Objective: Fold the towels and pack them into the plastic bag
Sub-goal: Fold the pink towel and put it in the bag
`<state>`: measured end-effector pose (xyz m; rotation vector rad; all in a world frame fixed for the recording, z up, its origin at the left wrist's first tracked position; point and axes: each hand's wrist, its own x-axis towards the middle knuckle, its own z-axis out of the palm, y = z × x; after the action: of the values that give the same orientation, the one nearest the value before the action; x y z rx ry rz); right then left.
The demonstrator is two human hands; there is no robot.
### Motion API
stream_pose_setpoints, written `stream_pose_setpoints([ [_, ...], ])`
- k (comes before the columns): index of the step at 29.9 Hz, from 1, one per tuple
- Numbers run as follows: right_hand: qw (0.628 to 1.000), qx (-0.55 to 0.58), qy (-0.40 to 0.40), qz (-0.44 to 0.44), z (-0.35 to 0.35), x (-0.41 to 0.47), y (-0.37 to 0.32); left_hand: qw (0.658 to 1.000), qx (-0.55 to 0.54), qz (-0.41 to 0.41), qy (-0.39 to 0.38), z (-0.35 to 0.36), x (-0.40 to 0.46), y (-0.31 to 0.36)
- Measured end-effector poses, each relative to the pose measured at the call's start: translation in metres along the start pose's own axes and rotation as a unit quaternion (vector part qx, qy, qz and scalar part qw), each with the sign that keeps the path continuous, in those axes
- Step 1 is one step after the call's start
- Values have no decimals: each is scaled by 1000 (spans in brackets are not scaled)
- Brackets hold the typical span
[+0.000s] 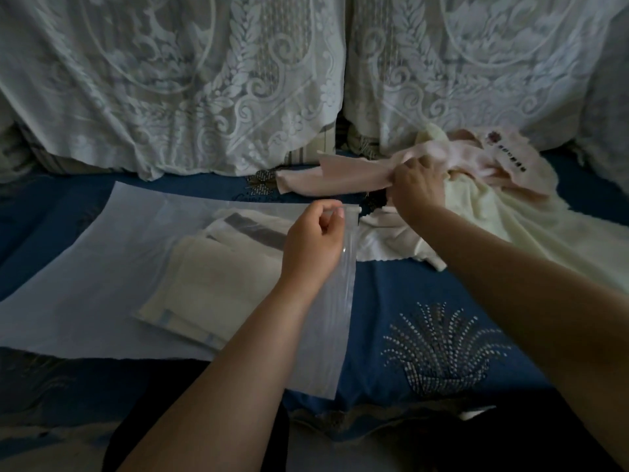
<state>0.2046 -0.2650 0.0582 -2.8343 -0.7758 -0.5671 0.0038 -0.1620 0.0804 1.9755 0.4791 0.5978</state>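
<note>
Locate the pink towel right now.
Head view, upper right: the pink towel lies unfolded on the blue cover, gripped by the right hand, beyond the bag mouth.

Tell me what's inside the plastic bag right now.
Through the plastic bag, two folded pale towels show, one with a dark stripe. The left hand hides their right ends.

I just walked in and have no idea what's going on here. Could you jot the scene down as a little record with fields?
left hand: pinches the open edge of the plastic bag
right hand: grips a pink towel
in the bag: folded towels
still loose: cream towel, white towel
surface: blue cover
behind: lace-draped cushions
</note>
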Motion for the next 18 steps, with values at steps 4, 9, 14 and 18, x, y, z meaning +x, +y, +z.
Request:
stream_pose_setpoints([
  [4, 1000, -16, -11, 9, -50, -34, 12, 999, 20, 21, -33, 0, -8, 1],
  [9, 981, 6, -180, -69, -107, -102, 46, 980, 134, 129, -70, 1, -25, 1],
  [14, 951, 214, -222, 10, -151, -164, 57, 903, 333, 238, -133, 11, -51, -9],
  [18, 734, 603, 53, 308, -168, -170, 93, 908, 326, 240, -104, 32, -74, -8],
])
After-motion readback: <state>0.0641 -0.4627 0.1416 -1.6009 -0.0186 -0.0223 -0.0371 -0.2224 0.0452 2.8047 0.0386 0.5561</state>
